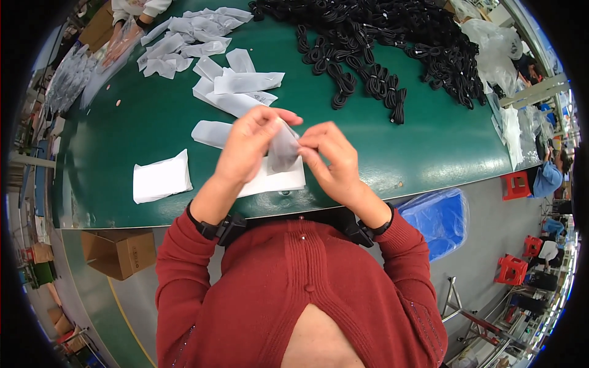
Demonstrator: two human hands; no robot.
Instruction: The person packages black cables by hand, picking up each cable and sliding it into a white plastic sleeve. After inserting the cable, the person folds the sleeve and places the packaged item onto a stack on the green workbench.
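Observation:
Between my hands is a translucent white pouch (283,147) with something dark showing faintly inside. My left hand (248,142) grips its left edge, thumb against the fingers. With thumb and fingertips my right hand (331,158) pinches its right edge. Beneath the pouch lies a stack of white sheets or flat bags (276,183) near the table's front edge. Another white stack (162,178) lies to the left. Several filled translucent pouches (233,86) are spread just beyond my left hand. Tied black cables (380,80) lie beyond my right hand.
The green table (423,147) carries a big heap of black cables at the far right and more pouches (184,40) at the far left. A co-worker's hands (123,40) touch clear plastic there. Below stand a cardboard box (119,251) and a lined blue bin (434,224).

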